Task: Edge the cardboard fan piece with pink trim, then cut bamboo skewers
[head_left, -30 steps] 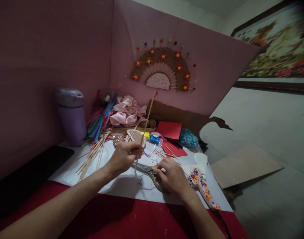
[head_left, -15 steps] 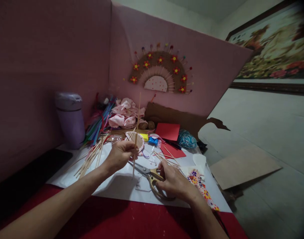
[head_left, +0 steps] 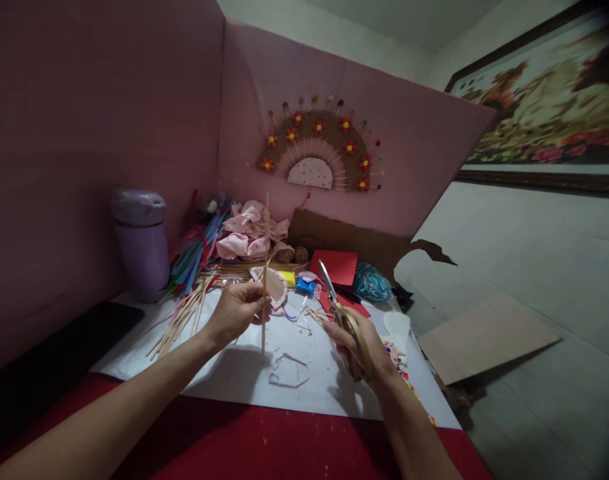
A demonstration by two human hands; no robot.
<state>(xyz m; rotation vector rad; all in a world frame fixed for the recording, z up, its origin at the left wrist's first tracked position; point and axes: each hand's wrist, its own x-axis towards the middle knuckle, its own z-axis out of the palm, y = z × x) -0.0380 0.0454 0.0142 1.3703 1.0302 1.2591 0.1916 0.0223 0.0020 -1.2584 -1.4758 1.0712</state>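
Note:
My left hand is closed around a thin wooden stick and holds it nearly upright, its lower end just above the white paper sheet. My right hand grips a pair of scissors by the gold handles, lifted off the table with the blades pointing up and away, a short way right of the stick. A small paper scrap lies on the sheet between my hands.
A bundle of wooden sticks lies at the left. A purple flask, coloured straws, pink cloth, red paper and blue yarn crowd the back. A floral paper strip lies by my right wrist. Brown cardboard juts out right.
My right hand picked the scissors up off the white sheet and raised them, blades up. My left hand swung the stick from leaning right to nearly upright.

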